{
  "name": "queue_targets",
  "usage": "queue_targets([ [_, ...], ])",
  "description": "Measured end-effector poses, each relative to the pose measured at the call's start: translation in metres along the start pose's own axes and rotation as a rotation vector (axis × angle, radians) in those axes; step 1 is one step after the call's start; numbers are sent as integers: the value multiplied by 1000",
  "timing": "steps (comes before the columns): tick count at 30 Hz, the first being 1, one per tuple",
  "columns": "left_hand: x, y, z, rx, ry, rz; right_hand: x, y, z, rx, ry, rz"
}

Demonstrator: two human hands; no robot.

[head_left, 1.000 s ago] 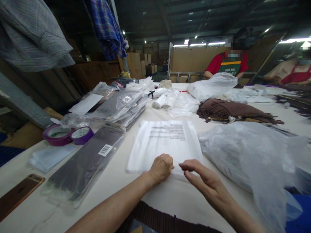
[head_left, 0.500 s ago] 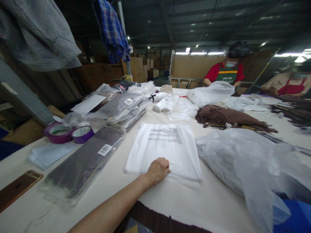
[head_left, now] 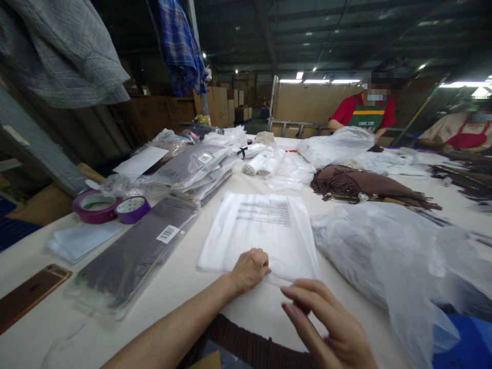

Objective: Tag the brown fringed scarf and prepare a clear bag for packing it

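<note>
A stack of white plastic bags (head_left: pixel 265 238) with printed lines lies flat on the table in front of me. My left hand (head_left: pixel 249 269) is closed at its near edge, thumb and fingers pinching the film there. Just right of it, my right hand (head_left: pixel 332 323) reaches in from the bottom with thumb and fingers apart, holding nothing; its fingertips are close to the bags' near edge. Below both hands, dark brown fringe (head_left: pixel 249 338) shows at the table's front. A packed grey item in a clear bag with a barcode (head_left: pixel 130 256) lies to the left.
Purple tape rolls (head_left: pixel 96 206) and a phone (head_left: pixel 34 294) are at the left. Packed bags (head_left: pixel 196 164) are piled behind. A large crumpled plastic bag (head_left: pixel 369 246) lies right, with a brown fringed cloth (head_left: pixel 357 184) beyond it. A co-worker (head_left: pixel 365 113) stands across the table.
My right hand has come into view from the lower right, near the bags' front edge. My left hand stays in the same place on the bags.
</note>
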State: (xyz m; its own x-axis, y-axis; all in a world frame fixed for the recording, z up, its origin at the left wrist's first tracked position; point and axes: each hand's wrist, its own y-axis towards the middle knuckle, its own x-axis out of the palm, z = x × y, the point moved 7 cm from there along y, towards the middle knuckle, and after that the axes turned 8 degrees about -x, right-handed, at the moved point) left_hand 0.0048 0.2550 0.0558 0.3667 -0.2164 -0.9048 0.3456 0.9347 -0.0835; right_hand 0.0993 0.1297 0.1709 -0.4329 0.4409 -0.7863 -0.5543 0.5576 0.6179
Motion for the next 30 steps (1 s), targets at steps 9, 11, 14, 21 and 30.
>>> queue_targets([
  [9, -4, -6, 6, 102, 88, 40, 118, -12, 57, 208, 33, -319],
  [11, -4, -7, 6, 128, 102, 41, 122, -17, 62, 233, 77, -316],
  [14, -5, -9, 5, 144, 118, 43, 126, -23, 73, 341, 139, -291],
  [21, -8, -5, -4, 154, 133, 33, 129, -21, 94, 488, 361, -359],
  [30, -12, -1, -2, 145, 183, 5, 125, -19, 87, 472, 348, -351],
])
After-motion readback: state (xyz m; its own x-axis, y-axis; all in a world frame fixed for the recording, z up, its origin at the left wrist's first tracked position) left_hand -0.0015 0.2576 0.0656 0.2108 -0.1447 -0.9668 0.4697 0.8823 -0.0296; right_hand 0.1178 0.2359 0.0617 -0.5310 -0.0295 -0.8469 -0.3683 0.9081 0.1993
